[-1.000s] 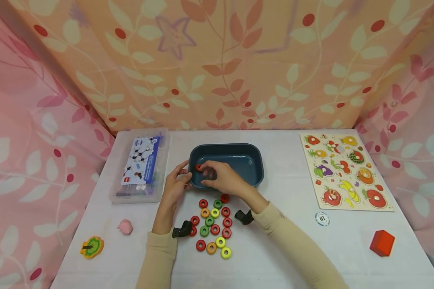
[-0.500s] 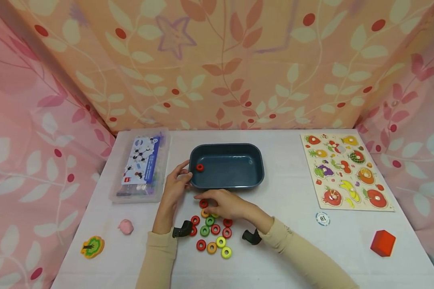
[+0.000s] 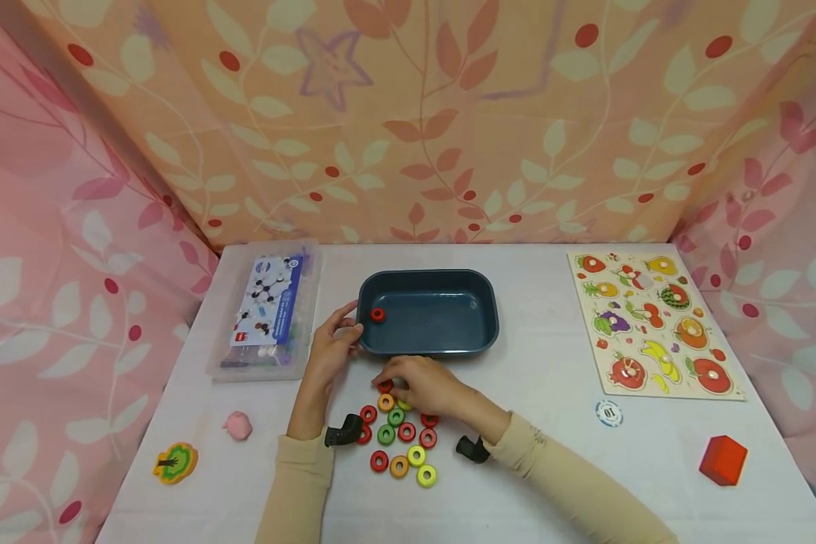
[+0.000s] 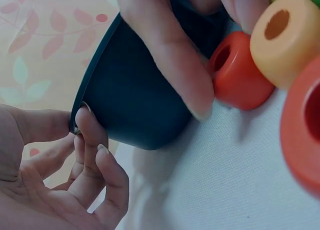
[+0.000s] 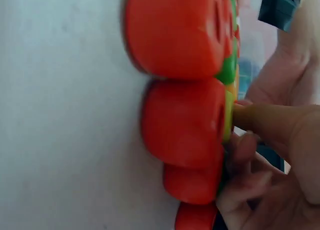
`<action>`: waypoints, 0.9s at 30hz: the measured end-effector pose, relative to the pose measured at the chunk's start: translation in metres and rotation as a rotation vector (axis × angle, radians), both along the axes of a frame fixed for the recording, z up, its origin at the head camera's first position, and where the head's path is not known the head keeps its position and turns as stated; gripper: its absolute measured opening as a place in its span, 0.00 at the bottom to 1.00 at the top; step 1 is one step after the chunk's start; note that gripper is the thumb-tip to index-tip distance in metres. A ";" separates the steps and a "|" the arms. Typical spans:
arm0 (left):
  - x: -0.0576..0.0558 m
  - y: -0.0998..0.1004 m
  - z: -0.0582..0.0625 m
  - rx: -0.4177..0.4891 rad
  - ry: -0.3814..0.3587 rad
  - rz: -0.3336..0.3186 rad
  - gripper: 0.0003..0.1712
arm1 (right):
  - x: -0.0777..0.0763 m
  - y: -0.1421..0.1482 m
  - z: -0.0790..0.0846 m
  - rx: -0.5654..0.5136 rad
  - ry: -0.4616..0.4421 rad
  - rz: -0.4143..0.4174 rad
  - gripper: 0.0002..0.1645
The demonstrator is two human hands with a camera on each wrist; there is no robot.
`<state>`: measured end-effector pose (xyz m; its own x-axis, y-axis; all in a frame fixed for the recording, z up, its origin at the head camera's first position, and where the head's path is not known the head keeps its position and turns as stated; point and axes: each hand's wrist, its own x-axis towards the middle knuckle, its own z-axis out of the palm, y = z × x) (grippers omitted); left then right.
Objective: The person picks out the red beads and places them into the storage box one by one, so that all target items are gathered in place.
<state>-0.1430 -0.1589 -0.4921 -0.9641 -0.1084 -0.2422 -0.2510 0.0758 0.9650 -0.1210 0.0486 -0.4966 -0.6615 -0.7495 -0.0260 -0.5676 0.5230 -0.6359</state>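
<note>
A thick, glossy red ring at the far end of the cluster is partly hidden by the right hand, whose index finger touches it; I cannot tell if it pinches. Fourteen rings show on the white cloth: seven red, three yellow, two green, two orange. Beyond, the left hand pinches the left rim of a dark blue rectangular tray holding one red ring, between a clear plastic case and a fruit board.

A chip reads "10"; the label on a plastic box carries print too small to make out.
</note>
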 end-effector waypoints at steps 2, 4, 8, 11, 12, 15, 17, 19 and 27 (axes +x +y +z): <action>0.000 0.000 0.000 0.003 0.001 -0.002 0.27 | 0.002 -0.002 -0.001 0.010 0.042 -0.016 0.15; 0.000 -0.001 0.000 0.007 0.004 -0.003 0.27 | 0.004 -0.004 -0.001 0.010 0.075 -0.029 0.15; -0.001 -0.001 0.000 0.013 0.009 -0.004 0.27 | 0.004 -0.004 0.002 -0.011 0.085 -0.024 0.16; -0.001 -0.001 0.002 0.019 -0.001 -0.005 0.27 | 0.003 -0.003 0.012 -0.064 0.007 0.005 0.16; -0.001 -0.001 0.003 0.022 -0.005 -0.008 0.28 | 0.002 -0.002 0.017 -0.091 -0.028 0.012 0.15; 0.000 -0.001 0.010 0.028 -0.022 -0.016 0.28 | -0.006 0.002 0.030 -0.193 -0.102 0.008 0.15; 0.002 0.000 0.017 0.027 -0.030 -0.024 0.29 | -0.014 0.005 0.036 -0.261 -0.119 -0.029 0.15; 0.004 0.001 0.025 0.024 -0.035 -0.030 0.29 | -0.024 0.009 0.039 -0.310 -0.109 -0.088 0.17; 0.009 0.006 0.037 0.036 -0.030 -0.019 0.29 | -0.065 0.018 0.024 -0.249 -0.123 -0.363 0.15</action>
<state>-0.1336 -0.1533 -0.4547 -0.9581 -0.0808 -0.2750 -0.2791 0.0458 0.9592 -0.1860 0.0664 -0.4726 -0.8856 -0.4634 0.0307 -0.2885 0.4971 -0.8183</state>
